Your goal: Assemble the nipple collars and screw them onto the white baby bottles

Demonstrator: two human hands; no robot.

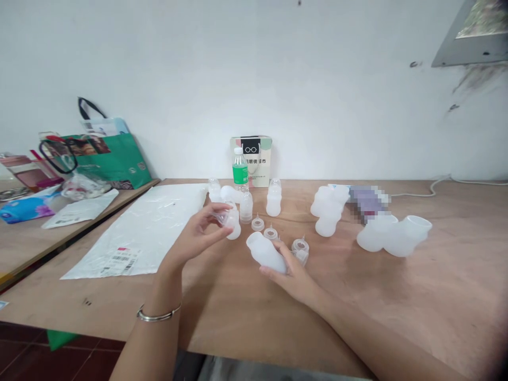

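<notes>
In the head view, the left hand (pixel 198 233), at the centre of the frame, has thumb and fingers closed around a clear cap (pixel 220 216). A white bottle (pixel 234 228) shows just beyond the fingertips; whether they touch it cannot be told. The right hand (pixel 296 275), right of centre and lower, is wrapped around an open bottle (pixel 265 252), thumb on the near side. That bottle lies tilted within its grasp, mouth toward the left hand, with no top on it.

As far as can be judged, the work is partly done. A covered bottle (pixel 273 198) stands at the upper centre, and another clear-topped bottle (pixel 246 208) is left of it. Bare ones remain: a bottle cluster (pixel 328 222) right of centre and a bottle pair (pixel 408 237) farther right, its visible mouth open. Loose teat rings, such as a front ring (pixel 300 246) beside the right hand and a back ring (pixel 257 223) between the two hands, sit unfitted on the worktop (pixel 238 312).
</notes>
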